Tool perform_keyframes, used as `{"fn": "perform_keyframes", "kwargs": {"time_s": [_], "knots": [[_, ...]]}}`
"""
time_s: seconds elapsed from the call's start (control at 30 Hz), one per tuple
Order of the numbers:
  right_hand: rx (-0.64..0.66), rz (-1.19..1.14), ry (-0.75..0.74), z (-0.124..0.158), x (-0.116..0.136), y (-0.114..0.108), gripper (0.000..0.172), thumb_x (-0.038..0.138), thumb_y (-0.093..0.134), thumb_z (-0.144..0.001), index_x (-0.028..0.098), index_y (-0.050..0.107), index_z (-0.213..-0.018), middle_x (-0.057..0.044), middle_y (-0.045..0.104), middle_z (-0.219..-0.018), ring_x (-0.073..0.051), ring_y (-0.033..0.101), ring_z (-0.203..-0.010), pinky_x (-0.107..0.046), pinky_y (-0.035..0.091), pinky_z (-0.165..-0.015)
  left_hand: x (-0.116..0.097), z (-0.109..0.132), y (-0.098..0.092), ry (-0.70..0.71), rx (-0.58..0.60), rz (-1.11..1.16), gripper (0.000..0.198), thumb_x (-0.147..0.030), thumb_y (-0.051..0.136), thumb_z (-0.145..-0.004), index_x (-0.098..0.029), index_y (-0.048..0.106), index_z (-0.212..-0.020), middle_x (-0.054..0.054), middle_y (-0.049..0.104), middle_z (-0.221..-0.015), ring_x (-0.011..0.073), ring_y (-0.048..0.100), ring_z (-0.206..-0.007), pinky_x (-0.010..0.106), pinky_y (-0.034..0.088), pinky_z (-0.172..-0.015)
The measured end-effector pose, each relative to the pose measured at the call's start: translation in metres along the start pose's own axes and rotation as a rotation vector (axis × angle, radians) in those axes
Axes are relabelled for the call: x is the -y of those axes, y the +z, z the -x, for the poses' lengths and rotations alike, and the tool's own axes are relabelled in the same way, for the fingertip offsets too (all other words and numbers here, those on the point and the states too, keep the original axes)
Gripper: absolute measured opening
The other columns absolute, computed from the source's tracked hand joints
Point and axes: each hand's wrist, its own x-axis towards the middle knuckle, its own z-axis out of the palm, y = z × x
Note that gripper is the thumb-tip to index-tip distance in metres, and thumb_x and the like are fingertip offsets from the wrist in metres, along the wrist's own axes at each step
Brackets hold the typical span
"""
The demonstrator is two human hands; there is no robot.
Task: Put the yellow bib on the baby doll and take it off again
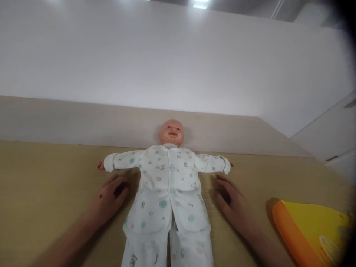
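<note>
Head view: vinyl baby doll in white printed cotton jacket and trousers lies face-up, arms spread, on tan wooden tabletop. Left hand and right hand rest empty just beside its torso, fingers loosely curled, half-open. Flat yellow object with orange rim lies near right hand. Risk: unheld doll could slide across smooth tabletop if cloth is tugged.

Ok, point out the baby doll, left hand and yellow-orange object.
baby doll (167,185): head view, chest of its printed white top
left hand (112,196): head view, back of the hand
yellow-orange object (308,226): head view, yellow face
</note>
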Motion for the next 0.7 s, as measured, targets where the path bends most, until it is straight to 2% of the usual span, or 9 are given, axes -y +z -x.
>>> {"fn": "perform_keyframes", "kwargs": {"time_s": [0.13, 0.33, 0.43, 0.5, 0.57, 0.63, 0.7], "knots": [[0.008, -0.021, -0.013, 0.000, 0.001, -0.004, 0.034, 0.036, 0.046, -0.087, 0.018, 0.058, -0.113, -0.009, 0.053, -0.130, -0.024, 0.052, -0.119, -0.043, 0.044, -0.101, -0.001, 0.000, 0.005, 0.093, -0.017, 0.043, 0.020, -0.034, 0.047, -0.084, -0.021, 0.062, -0.088, 0.004, 0.060, -0.092, 0.0186, 0.057, -0.083, 0.031, 0.044, -0.077], [0.020, -0.090, 0.020, -0.004, -0.002, -0.004, 0.033, 0.034, 0.045, -0.086, 0.019, 0.058, -0.112, -0.008, 0.056, -0.126, -0.023, 0.054, -0.114, -0.042, 0.045, -0.099, -0.005, -0.003, 0.003, 0.132, -0.044, 0.028, 0.021, -0.030, 0.046, -0.083, -0.019, 0.062, -0.092, 0.004, 0.062, -0.096, 0.0187, 0.057, -0.087, 0.032, 0.045, -0.080], [-0.012, -0.149, -0.020, -0.001, 0.005, -0.015, 0.031, 0.032, 0.046, -0.085, 0.017, 0.059, -0.108, -0.010, 0.059, -0.121, -0.023, 0.056, -0.111, -0.040, 0.045, -0.099, -0.003, -0.006, 0.004, 0.155, -0.058, 0.003, 0.023, -0.031, 0.046, -0.082, -0.019, 0.062, -0.092, 0.005, 0.063, -0.095, 0.0198, 0.057, -0.088, 0.033, 0.046, -0.081], [0.007, -0.216, 0.007, 0.001, 0.006, -0.033, 0.030, 0.033, 0.047, -0.085, 0.018, 0.060, -0.108, -0.009, 0.060, -0.119, -0.022, 0.057, -0.111, -0.040, 0.045, -0.099, 0.003, -0.010, 0.007, 0.187, -0.067, 0.009, 0.025, -0.033, 0.046, -0.081, -0.018, 0.062, -0.092, 0.006, 0.063, -0.096, 0.0210, 0.057, -0.090, 0.035, 0.045, -0.083], [0.025, -0.302, 0.125, 0.003, -0.005, -0.062, 0.032, 0.039, 0.052, -0.083, 0.018, 0.062, -0.106, -0.009, 0.063, -0.114, -0.022, 0.060, -0.104, -0.038, 0.048, -0.094, 0.013, -0.015, 0.012, 0.204, -0.074, 0.027, 0.027, -0.034, 0.046, -0.081, -0.018, 0.063, -0.094, 0.006, 0.063, -0.098, 0.0218, 0.057, -0.092, 0.037, 0.045, -0.085], [-0.029, -0.343, 0.311, 0.006, -0.030, -0.099, 0.037, 0.044, 0.058, -0.077, 0.016, 0.063, -0.102, -0.009, 0.067, -0.101, -0.022, 0.063, -0.091, -0.035, 0.051, -0.084, 0.026, -0.021, 0.020, 0.225, -0.083, 0.030, 0.030, -0.038, 0.046, -0.082, -0.018, 0.063, -0.097, 0.005, 0.064, -0.102, 0.0222, 0.057, -0.095, 0.038, 0.045, -0.088], [-0.156, -0.300, 0.481, 0.014, -0.072, -0.140, 0.045, 0.045, 0.063, -0.070, 0.014, 0.064, -0.102, -0.010, 0.067, -0.092, -0.021, 0.063, -0.081, -0.035, 0.053, -0.079, 0.041, -0.029, 0.031, 0.277, -0.136, 0.021, 0.032, -0.041, 0.045, -0.082, -0.018, 0.062, -0.098, 0.004, 0.064, -0.102, 0.0217, 0.058, -0.095, 0.040, 0.045, -0.090]]}}
